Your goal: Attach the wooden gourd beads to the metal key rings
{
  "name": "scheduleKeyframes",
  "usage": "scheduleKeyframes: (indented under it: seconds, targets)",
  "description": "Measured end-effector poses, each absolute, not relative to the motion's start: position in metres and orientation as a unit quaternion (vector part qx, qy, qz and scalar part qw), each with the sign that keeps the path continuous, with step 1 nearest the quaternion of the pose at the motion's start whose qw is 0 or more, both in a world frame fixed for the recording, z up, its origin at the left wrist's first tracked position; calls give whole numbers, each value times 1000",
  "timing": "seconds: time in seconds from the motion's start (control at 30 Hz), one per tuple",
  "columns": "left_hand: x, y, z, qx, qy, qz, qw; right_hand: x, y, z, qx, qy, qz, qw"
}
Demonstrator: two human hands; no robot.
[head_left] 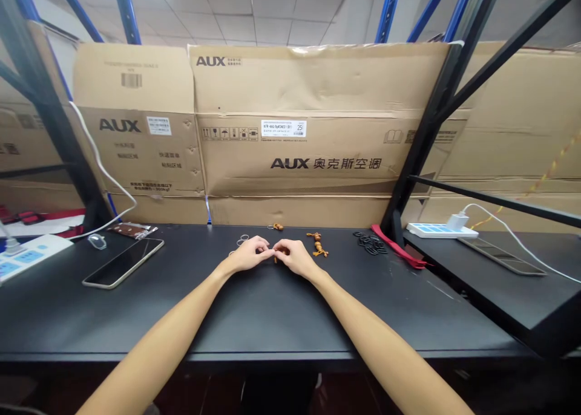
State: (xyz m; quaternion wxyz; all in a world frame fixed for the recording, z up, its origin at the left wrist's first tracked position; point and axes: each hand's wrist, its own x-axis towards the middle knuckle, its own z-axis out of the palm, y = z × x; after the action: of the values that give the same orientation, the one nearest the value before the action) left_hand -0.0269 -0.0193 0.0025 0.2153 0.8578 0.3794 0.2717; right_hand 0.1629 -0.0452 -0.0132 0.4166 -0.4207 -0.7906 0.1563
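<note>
My left hand (251,253) and my right hand (293,258) meet fingertip to fingertip just above the black table, both pinched closed. A small orange-brown piece (275,259) shows below the right fingertips; most of it is hidden by the fingers. What the left fingertips grip is too small to make out. Thin metal key rings (244,238) lie beside my left hand. To the right of my right hand lie brown gourd-shaped charms (318,245) with orange tassels. Behind both hands rests another gourd charm (278,227) with a ring next to it.
Black cord loops (370,243) and a red strap (399,250) lie at the right by a black metal post (420,118). On the left are a phone (124,264), a plastic packet (133,230) and a power strip (34,256). Cardboard panels (318,88) wall off the back.
</note>
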Motion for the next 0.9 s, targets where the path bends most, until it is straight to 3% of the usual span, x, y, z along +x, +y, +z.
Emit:
scheduleKeyframes:
  seconds: [0.7, 0.9]
  targets:
    - [-31, -16, 3, 871, 358, 258, 216, 162, -45, -14, -425, -780, 183, 422]
    - [-33, -22, 8, 892, 355, 236, 153, 161, -44, -17, -422, -782, 177, 423]
